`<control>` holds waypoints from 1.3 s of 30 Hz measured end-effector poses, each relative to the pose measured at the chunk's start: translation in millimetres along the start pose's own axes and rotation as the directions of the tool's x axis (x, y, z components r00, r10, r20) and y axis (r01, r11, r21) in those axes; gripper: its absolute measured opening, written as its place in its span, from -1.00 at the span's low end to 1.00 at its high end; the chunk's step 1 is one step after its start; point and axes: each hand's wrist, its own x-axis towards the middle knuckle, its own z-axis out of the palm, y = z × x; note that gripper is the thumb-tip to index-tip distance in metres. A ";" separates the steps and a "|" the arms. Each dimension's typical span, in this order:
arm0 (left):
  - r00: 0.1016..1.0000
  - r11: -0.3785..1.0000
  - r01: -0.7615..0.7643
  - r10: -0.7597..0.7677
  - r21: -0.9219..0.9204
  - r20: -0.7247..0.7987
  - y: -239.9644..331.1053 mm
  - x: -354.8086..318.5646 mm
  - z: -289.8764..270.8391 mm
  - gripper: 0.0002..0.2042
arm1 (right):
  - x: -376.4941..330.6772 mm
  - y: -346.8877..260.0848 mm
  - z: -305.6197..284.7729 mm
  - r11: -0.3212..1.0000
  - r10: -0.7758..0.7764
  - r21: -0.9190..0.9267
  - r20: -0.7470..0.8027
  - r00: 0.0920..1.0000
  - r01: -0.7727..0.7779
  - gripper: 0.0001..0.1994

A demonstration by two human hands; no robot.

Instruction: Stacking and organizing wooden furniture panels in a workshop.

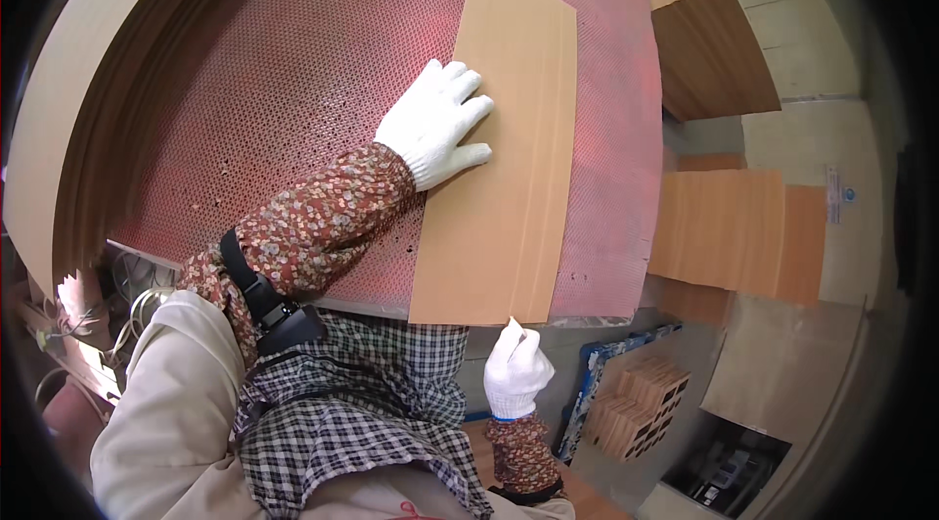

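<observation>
A long light-brown wood veneer sheet [509,148] lies lengthwise on a red, perforated table surface [293,90]. My left hand [438,124], in a white knit glove, is open, its fingers spread over the sheet's left edge. At the sheet's near end, just past the table's front edge, my right hand [516,373] in a matching glove is closed in a pinch. A small pale tip shows at its fingertips, touching or very close to the sheet's edge; what it is I cannot make out.
A tall stack of pale sheets [68,99] rises along the table's left side. Beyond the right edge lie more veneer sheets [719,226] and a brown stack [714,41]. Low on the right, bundled wood pieces [636,407] sit by a blue-edged frame [587,378].
</observation>
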 end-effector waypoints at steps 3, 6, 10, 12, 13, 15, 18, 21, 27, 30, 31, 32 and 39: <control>1.000 1.000 -0.018 0.018 -0.005 0.007 -2.3 -1.2 0.2 -0.50 | -12.4 -7.6 0.6 0.997 0.046 0.066 -0.062 0.997 -0.042 -0.80; 0.999 0.999 -0.040 0.040 -0.002 0.000 -2.4 -1.6 -2.7 -0.51 | -10.2 -22.6 -9.1 0.994 0.043 0.101 -0.073 0.996 -0.035 -0.79; 0.999 0.999 -0.047 0.047 -0.007 -0.012 -1.7 -4.4 -1.9 -0.50 | -7.1 -32.6 -12.7 0.998 0.021 0.063 0.010 1.000 -0.021 -0.75; 0.999 0.999 -0.047 0.047 -0.006 -0.018 -5.6 -6.1 -0.4 -0.50 | -6.2 -35.3 -10.6 0.999 0.005 0.042 0.029 1.000 -0.006 -0.74; 0.998 0.998 -0.058 0.058 -0.006 -0.026 -4.6 -4.6 -1.8 -0.50 | -4.9 -36.8 -12.5 0.999 0.010 0.031 0.040 0.999 -0.011 -0.73; 0.999 0.999 -0.044 0.044 -0.010 -0.009 -5.0 -3.2 -5.2 -0.50 | -2.8 -38.2 -13.8 1.000 0.013 0.023 0.054 0.998 -0.014 -0.73; 0.999 0.999 -0.044 0.044 -0.014 -0.005 -6.3 0.2 -4.4 -0.50 | 3.8 -38.1 -13.9 1.000 0.002 0.022 0.081 0.997 -0.004 -0.72; 0.998 0.999 -0.051 0.051 -0.001 -0.024 -9.7 2.9 -6.5 -0.50 | 23.9 -44.1 -17.7 1.000 -0.012 -0.003 0.129 0.992 0.013 -0.71; 1.000 1.000 0.015 -0.015 -0.025 -0.001 -17.2 12.7 -9.5 -0.49 | 151.6 -50.3 5.2 0.990 -0.067 -0.106 0.209 0.976 0.091 -0.73; 0.999 0.999 0.037 -0.038 -0.034 -0.015 -20.2 19.7 -7.2 -0.47 | 238.2 -47.5 25.0 0.995 -0.058 -0.065 0.232 0.971 0.075 -0.69; 0.998 0.999 0.042 -0.043 -0.023 -0.041 -23.8 18.5 -7.9 -0.46 | 266.5 -51.0 33.9 0.997 -0.057 -0.039 0.249 0.967 0.069 -0.67; 0.993 0.994 0.095 -0.091 -0.056 0.072 -22.0 23.5 -13.5 -0.44 | 294.6 -47.2 43.4 0.997 -0.067 -0.027 0.252 0.966 0.076 -0.66; 0.986 0.989 0.136 -0.130 -0.052 0.108 -37.2 31.3 -11.6 -0.40 | 475.0 -45.5 109.4 0.976 -0.168 -0.096 0.239 0.956 0.195 -0.56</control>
